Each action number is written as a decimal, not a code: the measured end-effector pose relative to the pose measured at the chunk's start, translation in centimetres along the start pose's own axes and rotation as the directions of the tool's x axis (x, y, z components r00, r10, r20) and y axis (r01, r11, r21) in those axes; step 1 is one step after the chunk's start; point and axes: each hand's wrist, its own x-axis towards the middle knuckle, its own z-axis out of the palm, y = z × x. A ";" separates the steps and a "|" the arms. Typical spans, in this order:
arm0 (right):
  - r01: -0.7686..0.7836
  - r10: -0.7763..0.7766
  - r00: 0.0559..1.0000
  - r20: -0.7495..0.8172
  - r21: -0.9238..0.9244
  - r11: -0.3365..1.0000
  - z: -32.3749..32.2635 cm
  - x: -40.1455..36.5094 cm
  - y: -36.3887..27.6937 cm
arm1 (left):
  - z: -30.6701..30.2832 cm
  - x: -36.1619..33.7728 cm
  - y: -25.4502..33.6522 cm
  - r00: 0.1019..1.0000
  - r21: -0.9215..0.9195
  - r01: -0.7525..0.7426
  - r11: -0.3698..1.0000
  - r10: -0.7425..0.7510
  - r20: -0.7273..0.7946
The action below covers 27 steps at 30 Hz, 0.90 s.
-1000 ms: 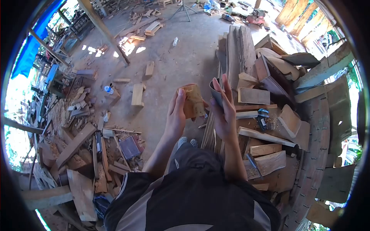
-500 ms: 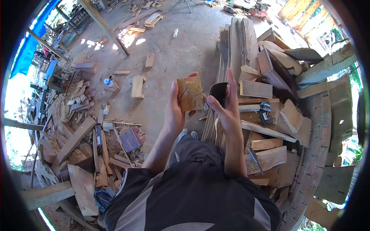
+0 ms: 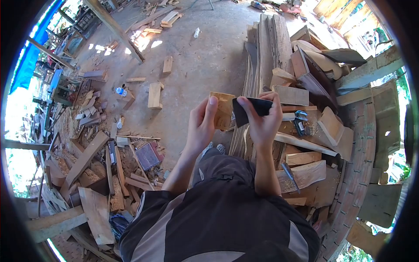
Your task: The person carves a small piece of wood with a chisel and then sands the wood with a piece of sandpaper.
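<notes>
My left hand (image 3: pixel 203 120) is closed round a small yellowish wooden block (image 3: pixel 224 107), its thumb lying over the front face near the top. In my right hand (image 3: pixel 265 120) is a dark piece of sandpaper (image 3: pixel 241 114), bent and pinched under the thumb with the fingers curled behind it. The sandpaper's left edge is right at the block's right side and overlaps it in this view. Both hands are raised in front of my body, above the floor.
Long planks (image 3: pixel 262 56) are stacked ahead on the right. On the right bench lie a chisel-like tool (image 3: pixel 290 176), a blue-and-black tool (image 3: pixel 300 123) and wood offcuts (image 3: pixel 304 158). Scrap wood (image 3: pixel 87 159) covers the left side. A wooden post (image 3: pixel 114 30) stands ahead left.
The right hand has turned and its fingers have curled, bringing the sandpaper left against the block's edge. The left hand has shifted slightly right and turned the block.
</notes>
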 end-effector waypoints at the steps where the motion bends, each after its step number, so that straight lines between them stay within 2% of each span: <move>1: 0.104 -0.109 0.991 -0.074 -0.072 0.992 0.2 0.0 -0.3 | -0.3 0.1 -0.5 0.998 0.192 -0.060 0.980 0.064 -0.010; 2: 0.100 -0.106 0.991 -0.076 -0.072 0.992 0.3 -0.2 -0.6 | -0.5 0.0 -0.8 0.992 0.377 -0.114 0.919 0.126 -0.007; 6: 0.101 -0.139 0.982 -0.126 -0.267 0.958 0.7 -0.7 -1.4 | -0.2 -0.2 -1.5 0.988 0.517 -0.108 0.849 0.150 -0.039; 8: 0.109 -0.156 0.980 -0.123 -0.326 0.939 0.8 -1.0 -1.3 | -0.1 -0.3 -1.8 0.962 0.633 -0.184 0.752 0.269 -0.039; 10: 0.300 -0.382 0.918 -0.104 -0.447 0.843 0.9 -1.3 -0.7 | 0.6 -0.3 -1.1 0.953 0.643 -0.191 0.741 0.298 -0.061; 11: 0.298 -0.381 0.919 -0.105 -0.447 0.843 1.0 -1.3 -0.7 | 0.8 -0.4 -0.9 0.941 0.653 -0.198 0.731 0.328 -0.081; 13: 0.401 -0.514 0.849 -0.124 -0.482 0.779 1.1 -1.2 -0.8 | 0.9 -0.4 -1.1 0.943 0.640 -0.213 0.739 0.327 -0.063; 18: 0.429 -0.551 0.828 -0.101 -0.518 0.740 0.7 -0.7 -0.9 | 0.7 -0.5 -1.5 0.938 0.600 -0.292 0.745 0.346 0.027; 23: 0.493 -0.587 0.809 -0.023 -0.516 0.700 0.8 -1.3 -0.7 | -0.5 0.5 -1.1 0.951 0.738 -0.250 0.627 0.302 0.066; 25: 0.464 -0.583 0.808 -0.085 -0.519 0.718 0.8 -0.7 -0.8 | -0.3 0.1 -1.6 0.944 0.696 -0.295 0.655 0.312 0.107; 27: 0.456 -0.570 0.819 -0.068 -0.526 0.718 0.7 -0.6 -1.1 | 0.2 -0.3 -1.7 0.936 0.649 -0.335 0.683 0.318 0.149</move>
